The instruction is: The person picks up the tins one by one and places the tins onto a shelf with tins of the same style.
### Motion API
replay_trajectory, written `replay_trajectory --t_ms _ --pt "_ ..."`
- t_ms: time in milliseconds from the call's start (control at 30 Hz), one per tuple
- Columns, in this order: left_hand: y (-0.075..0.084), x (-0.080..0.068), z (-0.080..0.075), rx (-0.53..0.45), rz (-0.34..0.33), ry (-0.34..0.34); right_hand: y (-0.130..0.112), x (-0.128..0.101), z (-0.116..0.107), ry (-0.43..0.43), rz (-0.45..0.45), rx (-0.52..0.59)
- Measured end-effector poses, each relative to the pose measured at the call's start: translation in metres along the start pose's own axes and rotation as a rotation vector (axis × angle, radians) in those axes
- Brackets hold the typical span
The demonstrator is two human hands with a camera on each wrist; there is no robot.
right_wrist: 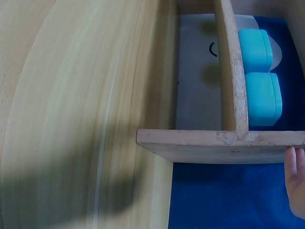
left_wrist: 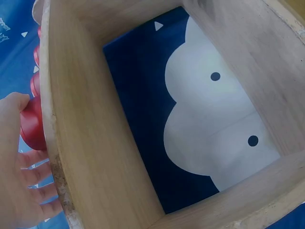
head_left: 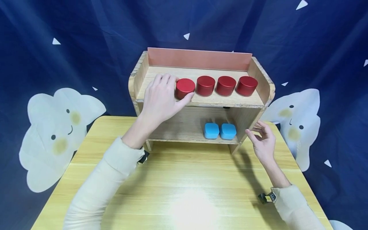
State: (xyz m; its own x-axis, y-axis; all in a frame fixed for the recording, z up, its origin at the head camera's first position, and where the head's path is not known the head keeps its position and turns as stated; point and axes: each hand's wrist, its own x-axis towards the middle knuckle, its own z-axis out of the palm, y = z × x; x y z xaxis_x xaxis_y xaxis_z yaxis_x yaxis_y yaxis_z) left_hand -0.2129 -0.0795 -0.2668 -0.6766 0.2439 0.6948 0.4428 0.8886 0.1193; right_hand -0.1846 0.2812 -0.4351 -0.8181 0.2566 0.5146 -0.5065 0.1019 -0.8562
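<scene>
A small wooden two-tier shelf (head_left: pixel 201 104) stands on the table. At the left end of a row of round red tins on its top tier, my left hand (head_left: pixel 162 97) holds one red tin (head_left: pixel 185 87) between thumb and fingers. The left wrist view shows this tin (left_wrist: pixel 32 125) close over the top board's front edge. My right hand (head_left: pixel 265 142) is at the shelf's right side panel (head_left: pixel 246 119), its fingers loosely bent. Fingertips (right_wrist: pixel 290 160) meet the panel in the right wrist view.
Three more red tins, among them the right-end tin (head_left: pixel 246 85), line the top tier. Two light-blue boxes, a left box (head_left: pixel 211 131) and a right box (head_left: pixel 228 131), sit on the lower tier. A blue curtain (head_left: pixel 115 38) hangs behind the wooden table (head_left: pixel 178 179).
</scene>
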Motion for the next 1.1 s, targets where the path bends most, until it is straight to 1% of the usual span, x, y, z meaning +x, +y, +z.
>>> replay_trajectory --t_ms 100,333,567,767,1100 --pt "-0.001 0.001 0.001 0.027 -0.008 -0.006 0.0 0.0 0.001 -0.006 -0.008 -0.001" --pt "-0.003 0.004 0.003 0.063 -0.034 -0.044 0.001 -0.001 0.002 -0.008 -0.02 0.021" --pt "-0.005 0.008 0.004 0.067 -0.055 -0.083 0.0 -0.001 0.002 -0.004 -0.021 0.026" --pt "-0.005 0.013 0.004 0.059 -0.09 -0.133 0.0 -0.001 0.003 0.002 -0.017 0.027" --pt "-0.007 0.016 0.006 0.054 -0.1 -0.132 -0.003 0.0 0.004 0.006 -0.016 0.037"
